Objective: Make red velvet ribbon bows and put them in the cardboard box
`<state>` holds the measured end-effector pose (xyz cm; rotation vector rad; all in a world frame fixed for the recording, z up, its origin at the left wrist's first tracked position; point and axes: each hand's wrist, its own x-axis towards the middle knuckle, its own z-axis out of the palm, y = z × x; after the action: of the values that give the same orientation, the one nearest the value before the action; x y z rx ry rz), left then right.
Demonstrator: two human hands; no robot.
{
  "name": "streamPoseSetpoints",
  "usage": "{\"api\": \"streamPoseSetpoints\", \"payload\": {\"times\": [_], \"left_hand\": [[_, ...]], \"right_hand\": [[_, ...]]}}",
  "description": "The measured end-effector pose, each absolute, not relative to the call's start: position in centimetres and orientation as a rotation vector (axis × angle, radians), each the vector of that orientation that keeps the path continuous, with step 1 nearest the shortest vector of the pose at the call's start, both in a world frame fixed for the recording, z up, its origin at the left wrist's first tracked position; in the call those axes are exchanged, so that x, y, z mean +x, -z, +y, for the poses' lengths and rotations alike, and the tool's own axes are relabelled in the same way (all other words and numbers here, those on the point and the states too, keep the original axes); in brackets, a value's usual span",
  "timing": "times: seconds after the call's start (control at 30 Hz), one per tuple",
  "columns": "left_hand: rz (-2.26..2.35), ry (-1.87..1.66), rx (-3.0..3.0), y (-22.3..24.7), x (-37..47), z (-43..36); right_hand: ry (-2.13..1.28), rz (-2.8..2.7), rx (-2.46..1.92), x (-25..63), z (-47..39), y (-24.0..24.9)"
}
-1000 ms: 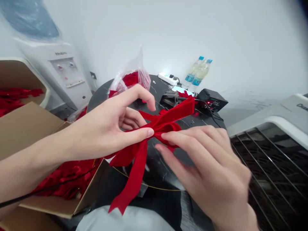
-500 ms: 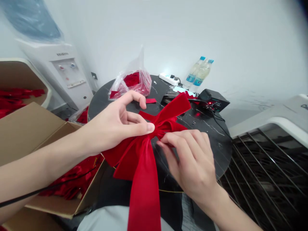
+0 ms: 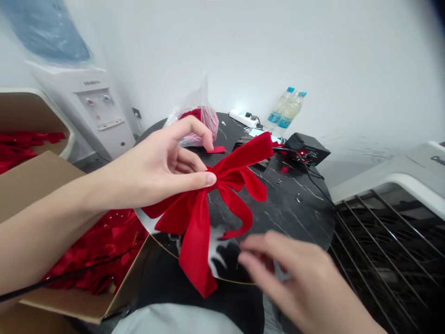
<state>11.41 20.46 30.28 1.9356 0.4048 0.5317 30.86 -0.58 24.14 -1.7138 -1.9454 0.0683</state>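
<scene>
A red velvet ribbon bow [image 3: 195, 236], with several loops and tails, is held over the near part of the round table. My left hand [image 3: 163, 162] pinches the bow's gathered centre between thumb and fingers, the index finger arched above it. One wide tail hangs past the table's near edge, and a narrower strip curls below the knot. My right hand [image 3: 292, 273], somewhat blurred, hovers right of the bow, apart from it. Its thumb and curved fingers are parted, with nothing visible between them.
On the black marbled table [image 3: 295, 213] are a clear plastic bag [image 3: 208, 120] of red pieces, a power strip [image 3: 243, 118], water bottles [image 3: 287, 111] and a black box [image 3: 308, 149] with a red light. A cardboard box [image 3: 114, 297] with red ribbon stands left; a wire rack [image 3: 378, 250] stands right.
My right hand has let go of the bow and moved down and right. The bow has shifted slightly left in my left hand, and its loops and tails on the right now hang free.
</scene>
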Motion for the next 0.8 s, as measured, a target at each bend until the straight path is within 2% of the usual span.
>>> {"api": "streamPoseSetpoints", "payload": {"times": [0.13,0.23,0.3,0.47,0.5,0.57,0.67,0.8], "left_hand": [[0.380,-0.449,1.950,-30.5,11.3,19.8],[0.389,-0.445,1.970,-30.5,11.1,19.4],[0.410,-0.442,2.009,-30.4,10.9,19.4],[0.429,-0.467,2.077,-29.4,10.1,19.6],[0.437,-0.475,2.083,-29.2,10.0,19.6],[0.463,-0.478,2.100,-28.8,10.0,19.3],[0.452,-0.447,2.120,-28.5,10.3,18.6],[0.379,-0.339,2.074,-28.8,10.7,17.4]], "right_hand": [[0.018,-1.621,-1.685,30.8,2.9,-25.1],[-0.358,-1.454,-1.547,30.0,4.5,-24.2],[-0.481,-1.347,-1.506,29.8,4.5,-23.7],[-0.619,-1.659,-1.777,32.0,2.3,-24.2],[-0.576,-1.679,-1.850,32.6,1.6,-24.7],[-0.283,-1.564,-1.949,33.0,0.5,-25.7],[0.065,-1.440,-1.873,31.7,-0.1,-27.0],[-0.048,-1.775,-1.673,28.9,1.4,-27.3]]}}
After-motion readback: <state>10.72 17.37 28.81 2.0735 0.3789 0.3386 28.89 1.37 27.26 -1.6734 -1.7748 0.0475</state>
